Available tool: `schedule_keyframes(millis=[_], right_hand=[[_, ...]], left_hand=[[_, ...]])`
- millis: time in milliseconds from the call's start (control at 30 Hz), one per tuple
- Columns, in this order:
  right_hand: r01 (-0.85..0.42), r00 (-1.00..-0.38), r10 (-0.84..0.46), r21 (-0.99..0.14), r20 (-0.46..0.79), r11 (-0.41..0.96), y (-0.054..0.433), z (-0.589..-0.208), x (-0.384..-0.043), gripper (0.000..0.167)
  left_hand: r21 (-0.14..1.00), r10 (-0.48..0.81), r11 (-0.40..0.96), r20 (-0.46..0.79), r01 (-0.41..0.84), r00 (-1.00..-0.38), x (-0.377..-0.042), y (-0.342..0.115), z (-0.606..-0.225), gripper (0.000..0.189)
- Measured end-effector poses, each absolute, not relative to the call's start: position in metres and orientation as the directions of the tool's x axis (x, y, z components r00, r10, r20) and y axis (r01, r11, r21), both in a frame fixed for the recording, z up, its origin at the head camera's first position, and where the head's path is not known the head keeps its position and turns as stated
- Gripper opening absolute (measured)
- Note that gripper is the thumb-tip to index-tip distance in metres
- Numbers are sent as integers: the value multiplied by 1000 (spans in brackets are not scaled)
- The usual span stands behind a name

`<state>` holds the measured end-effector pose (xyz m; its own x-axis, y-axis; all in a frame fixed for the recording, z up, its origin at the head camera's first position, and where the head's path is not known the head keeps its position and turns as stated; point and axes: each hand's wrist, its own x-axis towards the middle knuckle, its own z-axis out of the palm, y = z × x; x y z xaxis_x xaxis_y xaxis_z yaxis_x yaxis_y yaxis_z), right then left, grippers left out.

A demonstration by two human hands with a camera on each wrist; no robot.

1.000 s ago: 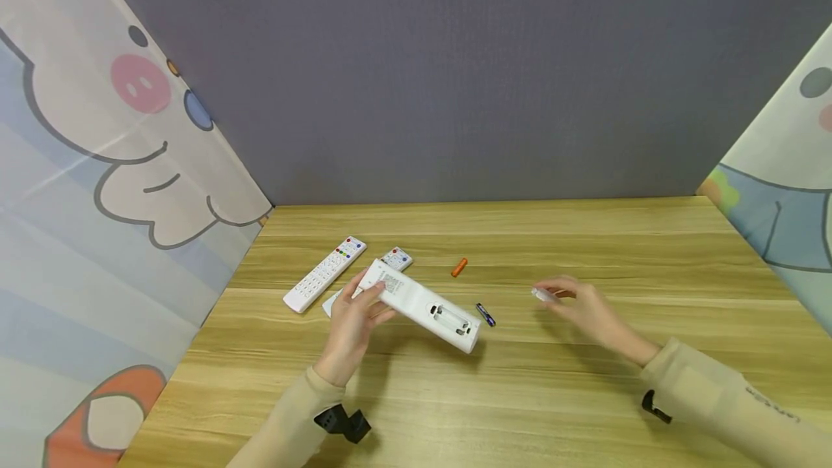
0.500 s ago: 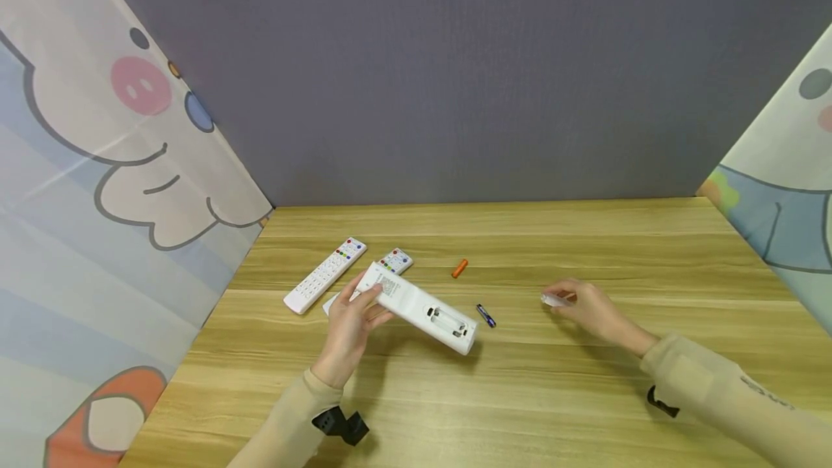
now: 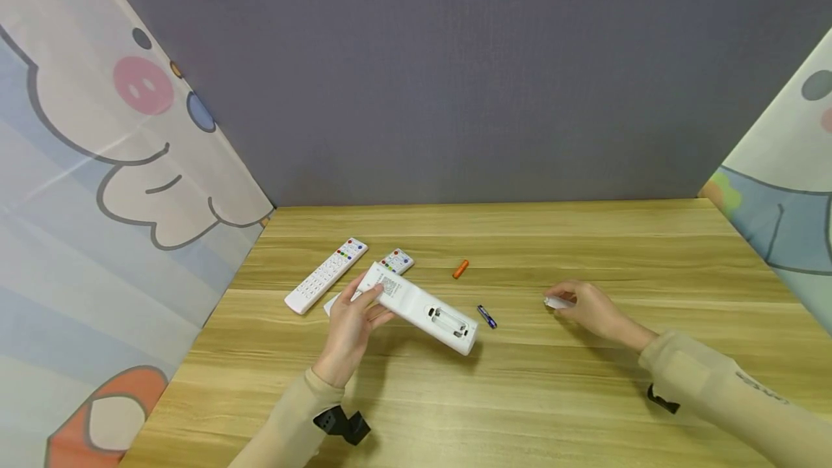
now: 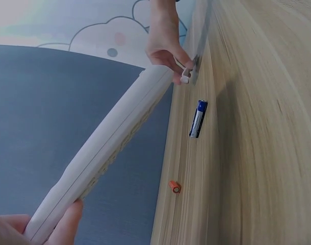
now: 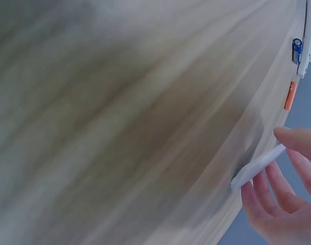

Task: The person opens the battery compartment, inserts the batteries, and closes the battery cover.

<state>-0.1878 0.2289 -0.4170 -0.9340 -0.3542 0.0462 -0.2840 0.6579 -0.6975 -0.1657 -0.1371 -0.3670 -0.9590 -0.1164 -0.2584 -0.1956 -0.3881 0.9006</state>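
Note:
My left hand [image 3: 349, 329] grips the end of a white remote control [image 3: 416, 305], which is tilted with its back up and its battery compartment [image 3: 448, 321] uncovered and bare. In the left wrist view the remote [image 4: 102, 138] shows edge-on, its buttons facing away. My right hand [image 3: 590, 311] pinches a small white battery cover [image 5: 257, 166] between thumb and fingers, low over the table. Between the hands lie a dark blue battery [image 3: 487, 316], close beyond the remote's open end, and an orange battery [image 3: 460, 269] farther back.
A white remote [image 3: 325, 276] lies buttons up at the left. Another remote [image 3: 398, 261] lies beside it, partly hidden by the held one. The wooden table [image 3: 520, 396] ends at a grey panel [image 3: 481, 78], with printed curtains [image 3: 71, 237] at both sides.
My right hand has moved slightly right and down with the battery cover, closer to the table. My left hand and the remote have barely shifted.

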Motion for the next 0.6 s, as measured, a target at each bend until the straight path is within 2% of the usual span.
schedule_keyframes(millis=[400, 600], right_hand=[[-254, -932, -362, -705, -5, 663, 231, -421, -192, 27], [-277, -927, -376, -692, 9, 667, 230, -422, -192, 25]], left_hand=[[902, -119, -381, -267, -204, -956, -166, -138, -367, 45], [905, -122, -373, -266, -205, -956, -166, -139, -366, 47]])
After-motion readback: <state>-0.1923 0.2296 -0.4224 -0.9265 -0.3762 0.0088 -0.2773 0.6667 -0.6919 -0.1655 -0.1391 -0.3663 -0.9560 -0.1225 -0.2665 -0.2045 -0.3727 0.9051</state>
